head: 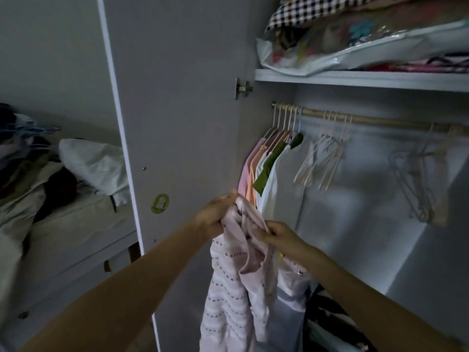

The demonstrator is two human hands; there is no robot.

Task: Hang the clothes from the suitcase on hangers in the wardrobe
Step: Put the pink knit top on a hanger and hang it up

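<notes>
Fingers of the left hand [215, 212] are bunching the top of a pale pink dotted garment [228, 288], while the right hand [276, 236] is pinching its strap just beside. It is hanging in front of the open wardrobe, below the rail [368, 119]. Soft, light and limp, it is probably best taken at the shoulders. About six clothes [266, 158] are hanging at the rail's left; empty hangers [322, 158] are forming two clusters, their number unclear.
</notes>
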